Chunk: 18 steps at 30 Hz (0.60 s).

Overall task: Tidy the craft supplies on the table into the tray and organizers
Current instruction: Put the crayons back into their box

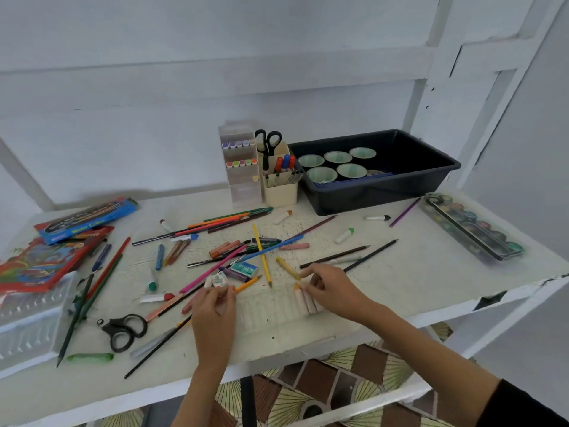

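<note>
Well, at the far left the clear organizer (27, 322) sits on the edge of the surface (431, 272), with the red pencil box (46, 263) just beyond it. The black scissors (123, 331) lie closed near the front. They look like the heaviest loose item, so I would lift them by the handles.

The scattered pencils (215, 229) are light, stiff and quick to roll, so I would gather several at mid-barrel rather than by the tips.

My left grip (215, 306) has its fingers curled at the near end of the orange pencil (248, 283). I cannot tell whether it actually holds anything.

Between my hands lies the ribbed crayon tray (271, 309), thin clear plastic that I judge will flex and skate unless it is held down. At its right end sit the pale crayons (308, 300). My right grip (332, 291) curls down onto them and pinches at their tips. Crayons are waxy and snap easily, so a short, gentle hold suits them. A yellow crayon (288, 268) waits just beyond my forefinger.

Further right, the black tray (378, 186) stands at the back, and the paint set (474, 229) lies along the right edge.
</note>
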Tool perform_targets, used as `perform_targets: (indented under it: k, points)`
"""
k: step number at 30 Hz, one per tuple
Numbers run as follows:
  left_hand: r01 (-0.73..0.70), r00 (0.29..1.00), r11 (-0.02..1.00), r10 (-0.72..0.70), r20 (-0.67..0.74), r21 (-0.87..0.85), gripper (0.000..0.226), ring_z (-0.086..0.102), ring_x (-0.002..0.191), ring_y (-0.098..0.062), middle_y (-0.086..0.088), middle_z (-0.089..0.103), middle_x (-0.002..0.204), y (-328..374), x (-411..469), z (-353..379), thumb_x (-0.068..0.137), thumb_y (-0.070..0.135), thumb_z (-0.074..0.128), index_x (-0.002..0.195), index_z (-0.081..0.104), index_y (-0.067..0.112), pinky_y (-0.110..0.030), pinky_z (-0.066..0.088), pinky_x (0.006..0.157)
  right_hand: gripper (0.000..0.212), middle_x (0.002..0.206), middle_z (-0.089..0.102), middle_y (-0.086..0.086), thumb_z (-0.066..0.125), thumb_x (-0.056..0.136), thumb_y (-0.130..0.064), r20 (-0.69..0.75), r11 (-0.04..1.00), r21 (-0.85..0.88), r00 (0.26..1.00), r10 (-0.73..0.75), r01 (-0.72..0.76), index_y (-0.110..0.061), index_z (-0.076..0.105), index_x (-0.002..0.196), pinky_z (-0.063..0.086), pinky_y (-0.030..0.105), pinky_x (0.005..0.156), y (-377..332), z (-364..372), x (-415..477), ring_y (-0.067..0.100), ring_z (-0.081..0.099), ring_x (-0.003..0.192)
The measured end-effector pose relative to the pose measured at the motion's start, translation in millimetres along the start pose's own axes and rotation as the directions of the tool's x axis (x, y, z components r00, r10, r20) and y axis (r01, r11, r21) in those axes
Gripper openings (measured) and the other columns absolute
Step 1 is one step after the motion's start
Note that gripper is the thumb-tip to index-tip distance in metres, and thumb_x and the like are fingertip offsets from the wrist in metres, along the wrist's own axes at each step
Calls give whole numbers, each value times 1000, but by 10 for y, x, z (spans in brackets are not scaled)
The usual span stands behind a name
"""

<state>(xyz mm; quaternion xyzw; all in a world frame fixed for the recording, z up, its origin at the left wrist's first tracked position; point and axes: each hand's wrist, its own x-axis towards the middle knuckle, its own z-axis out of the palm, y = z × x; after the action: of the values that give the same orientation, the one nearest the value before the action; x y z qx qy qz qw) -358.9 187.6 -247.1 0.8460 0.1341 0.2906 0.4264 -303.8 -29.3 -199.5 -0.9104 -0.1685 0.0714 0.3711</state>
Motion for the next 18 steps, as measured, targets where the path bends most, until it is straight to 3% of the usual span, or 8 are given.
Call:
perform_targets:
  k: [3, 5, 10, 13, 15, 18]
  points:
    - [-137, 986, 980, 149, -80, 144, 6, 53, 82, -17, -7, 61, 85, 186, 7, 73, 83, 5, 66, 88, 67, 3, -29, 43, 72, 13, 85, 57, -5, 56, 92, -16, -2, 999, 33, 1000, 12, -12, -12, 66, 100, 42, 12, 61, 118, -193, 14, 2, 50, 70]
    - [-207, 975, 969, 216, -60, 134, 5, 54, 81, -18, -4, 60, 86, 423, 92, 197, 83, 5, 66, 88, 67, 3, -27, 42, 72, 12, 86, 61, -6, 57, 92, -13, -11, 995, 71, 998, 67, -66, -12, 67, 98, 45, 12, 63, 250, -367, 79, 3, 54, 72]
    - [-272, 947, 962, 272, 171, -25, 8, 54, 83, -15, -1, 60, 87, 971, 455, 877, 87, 13, 63, 93, 67, 9, -15, 41, 76, 17, 96, 66, 3, 58, 89, -6, -214, 967, 58, 943, 256, -250, -5, 70, 101, 46, 16, 74, 732, -923, 388, 10, 58, 79]
    - [-286, 904, 957, 289, 314, -56, 8, 53, 82, -13, -2, 62, 87, 1210, 620, 1386, 88, 15, 61, 92, 66, 11, -16, 42, 75, 19, 100, 68, 11, 57, 89, -4, -344, 929, 87, 864, 367, -359, 1, 70, 102, 52, 28, 84, 1048, -1223, 633, 21, 63, 88]
    - [-255, 875, 967, 241, 420, -23, 11, 51, 83, -11, -6, 62, 92, 1328, 685, 1702, 90, 16, 59, 96, 66, 9, -19, 41, 76, 18, 100, 68, 18, 58, 89, -7, -398, 885, 152, 793, 462, -440, 5, 69, 99, 54, 37, 87, 1277, -1351, 821, 28, 65, 90]
    - [-217, 826, 971, 127, 550, 102, 18, 51, 89, -9, -3, 61, 103, 1411, 752, 2069, 91, 21, 58, 105, 64, 11, -19, 40, 80, 19, 103, 66, 21, 58, 89, -7, -414, 828, 194, 721, 555, -526, 5, 66, 101, 54, 39, 85, 1489, -1432, 1040, 30, 64, 92]
